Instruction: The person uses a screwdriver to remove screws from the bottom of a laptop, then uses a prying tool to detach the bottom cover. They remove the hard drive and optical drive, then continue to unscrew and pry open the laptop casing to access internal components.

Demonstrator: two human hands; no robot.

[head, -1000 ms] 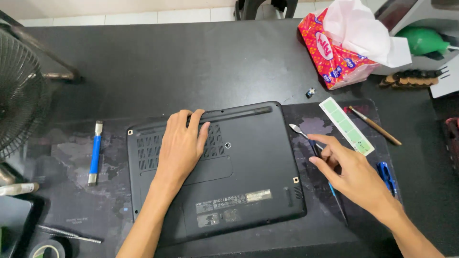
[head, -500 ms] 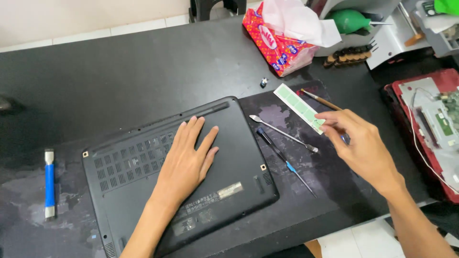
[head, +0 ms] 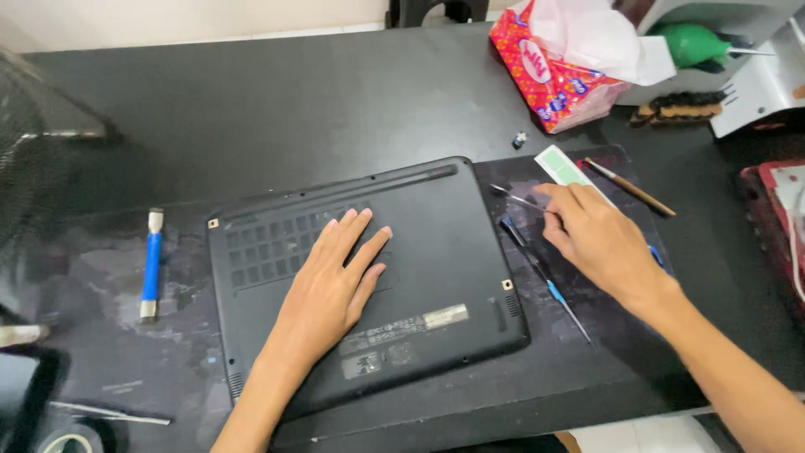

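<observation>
Near the middle of the black table (head: 251, 101), the upside-down laptop (head: 436, 252) lay under the left hand (head: 331, 281), whose fingers were spread flat on its base, probably to keep it from sliding. Beside the laptop's right edge, the right hand (head: 599, 239) seemed to pinch a thin metal tool (head: 516, 198), though the grip was partly hidden; a blue-tipped screwdriver (head: 545, 281) lay between them.

even, fairly bright overhead light, soft shadows, mild sheen on the dark table (head: 277, 109), slight blur toward the edges.
</observation>
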